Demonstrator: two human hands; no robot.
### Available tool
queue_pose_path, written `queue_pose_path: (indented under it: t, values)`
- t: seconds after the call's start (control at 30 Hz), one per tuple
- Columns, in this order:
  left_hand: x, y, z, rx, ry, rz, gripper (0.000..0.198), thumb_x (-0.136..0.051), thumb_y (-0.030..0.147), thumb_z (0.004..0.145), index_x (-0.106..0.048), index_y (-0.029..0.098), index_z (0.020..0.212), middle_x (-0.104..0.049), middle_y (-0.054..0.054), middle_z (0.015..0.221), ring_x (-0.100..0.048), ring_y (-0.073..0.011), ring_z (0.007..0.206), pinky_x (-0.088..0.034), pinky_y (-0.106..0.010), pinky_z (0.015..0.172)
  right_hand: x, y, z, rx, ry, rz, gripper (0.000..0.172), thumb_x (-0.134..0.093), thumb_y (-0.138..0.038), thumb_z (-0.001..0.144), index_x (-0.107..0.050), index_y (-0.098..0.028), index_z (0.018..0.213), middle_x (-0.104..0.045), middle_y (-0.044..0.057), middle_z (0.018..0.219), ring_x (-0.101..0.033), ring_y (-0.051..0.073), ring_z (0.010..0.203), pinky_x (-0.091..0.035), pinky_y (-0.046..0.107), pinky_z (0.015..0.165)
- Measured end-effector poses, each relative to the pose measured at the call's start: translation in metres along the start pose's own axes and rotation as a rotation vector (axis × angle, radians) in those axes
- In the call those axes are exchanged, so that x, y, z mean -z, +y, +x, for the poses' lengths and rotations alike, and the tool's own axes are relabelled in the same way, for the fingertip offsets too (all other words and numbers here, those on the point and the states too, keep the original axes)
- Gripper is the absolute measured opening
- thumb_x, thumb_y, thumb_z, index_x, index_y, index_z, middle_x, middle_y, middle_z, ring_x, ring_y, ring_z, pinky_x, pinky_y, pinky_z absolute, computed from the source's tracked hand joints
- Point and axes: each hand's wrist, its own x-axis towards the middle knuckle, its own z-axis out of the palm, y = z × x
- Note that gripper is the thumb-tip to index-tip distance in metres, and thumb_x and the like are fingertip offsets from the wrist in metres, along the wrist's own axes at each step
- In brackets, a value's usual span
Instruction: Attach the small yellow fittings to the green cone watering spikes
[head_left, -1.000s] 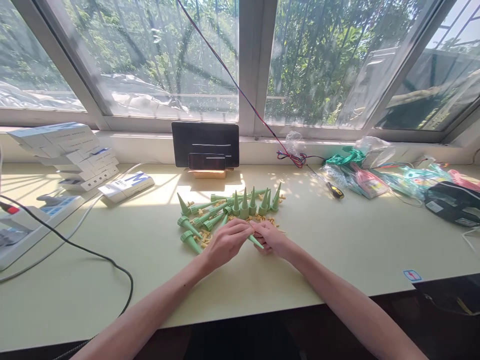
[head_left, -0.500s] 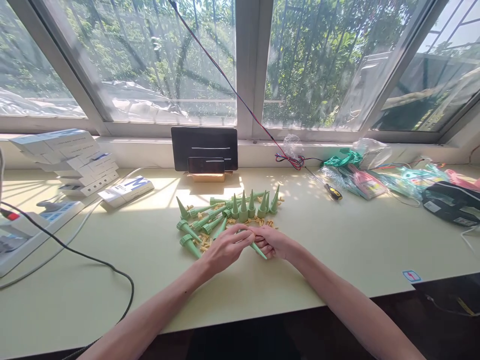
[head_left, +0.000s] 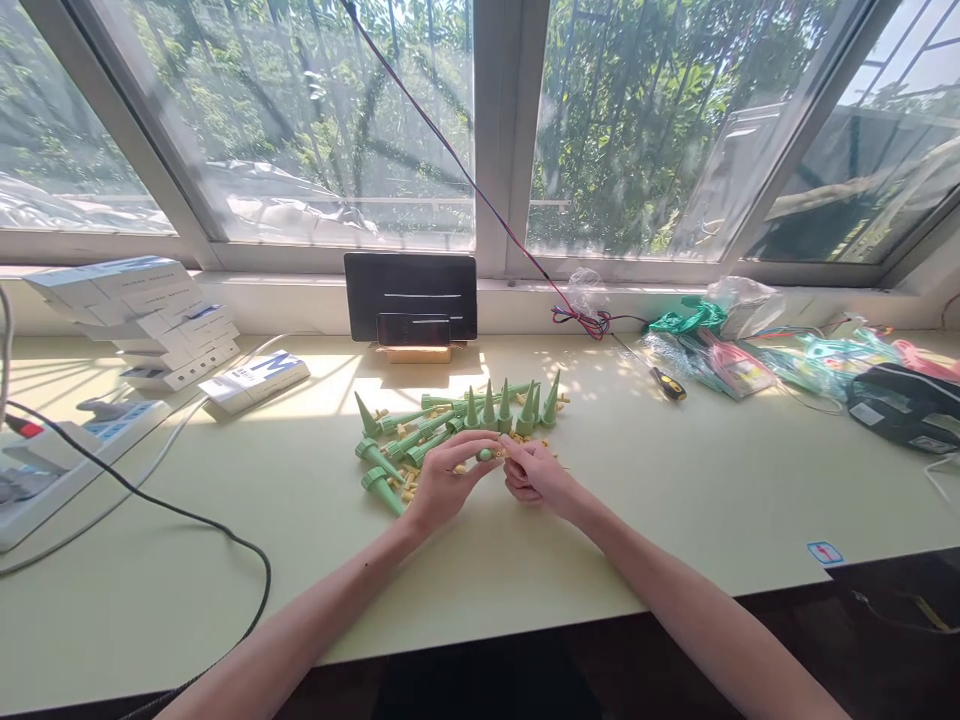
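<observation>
Several green plastic cone spikes lie in a pile on the pale yellow table, with a row of them standing upright behind. Small tan pieces are scattered among them. My left hand pinches one green spike by its wide end, held just above the table in front of the pile. My right hand meets it from the right, its fingertips closed at the same spike's end. What sits between those fingertips is too small to make out.
A dark tablet with a phone leans at the window sill. White boxes and a power strip with a black cable lie left. A screwdriver, plastic bags and a black pouch lie right.
The green spike lay slanted across my hands with its tip toward me. Now it is turned end-on between the fingertips of both hands and raised slightly.
</observation>
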Motion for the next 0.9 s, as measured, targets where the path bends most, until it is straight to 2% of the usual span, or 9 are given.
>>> queue_pose_path:
  t: [0.1,0.2,0.4,0.57,0.73,0.9]
  values:
    - [-0.001,0.001,0.001,0.137,-0.004,-0.141,0.020,-0.070,0.030,0.086,-0.076,0.024,0.104,-0.070,-0.009,0.116,-0.067,-0.0242,0.106,-0.060,-0.035,0.082,-0.002,0.005,0.001,0.172,0.051,-0.083,0.063,-0.055,-0.065,0.088,-0.032,-0.020,0.050,-0.022,-0.008,0.045,-0.021,0.005,0.038,-0.014,0.022,0.037]
    - [0.000,0.002,0.002,0.219,-0.029,-0.313,0.021,-0.072,0.031,0.084,-0.076,0.022,0.103,-0.072,-0.009,0.114,-0.067,-0.0249,0.106,-0.060,-0.037,0.086,-0.003,0.009,0.001,0.305,0.093,-0.181,0.062,-0.051,-0.063,0.091,-0.036,-0.020,0.050,-0.027,-0.007,0.045,-0.023,0.006,0.039,-0.020,0.023,0.039]
    - [0.003,0.005,0.003,0.389,-0.081,-0.505,0.029,-0.076,0.033,0.080,-0.075,0.018,0.105,-0.073,-0.010,0.115,-0.069,-0.0268,0.105,-0.057,-0.042,0.097,-0.006,0.009,-0.005,0.418,0.135,-0.315,0.062,-0.044,-0.064,0.094,-0.041,-0.020,0.051,-0.033,-0.005,0.042,-0.028,0.008,0.040,-0.023,0.024,0.040]
    - [0.004,0.009,0.004,0.391,-0.067,-0.552,0.032,-0.078,0.034,0.078,-0.075,0.018,0.105,-0.070,-0.011,0.123,-0.066,-0.0297,0.115,-0.053,-0.046,0.103,-0.008,0.007,-0.007,0.411,0.172,-0.356,0.064,-0.040,-0.071,0.091,-0.042,-0.021,0.051,-0.036,-0.002,0.044,-0.031,0.009,0.042,-0.025,0.025,0.042]
    - [0.004,0.012,0.004,0.381,-0.067,-0.522,0.031,-0.078,0.036,0.077,-0.076,0.018,0.103,-0.067,-0.012,0.127,-0.064,-0.0319,0.117,-0.057,-0.046,0.098,-0.007,0.007,-0.007,0.384,0.220,-0.387,0.065,-0.039,-0.077,0.087,-0.041,-0.022,0.053,-0.037,-0.001,0.045,-0.033,0.011,0.044,-0.027,0.026,0.043]
    - [0.004,0.012,0.004,0.356,-0.056,-0.516,0.028,-0.078,0.035,0.078,-0.077,0.019,0.101,-0.068,-0.011,0.126,-0.062,-0.0327,0.120,-0.058,-0.044,0.097,-0.008,0.006,-0.007,0.418,0.216,-0.398,0.064,-0.039,-0.074,0.090,-0.040,-0.022,0.052,-0.038,-0.001,0.045,-0.033,0.011,0.044,-0.026,0.026,0.044]
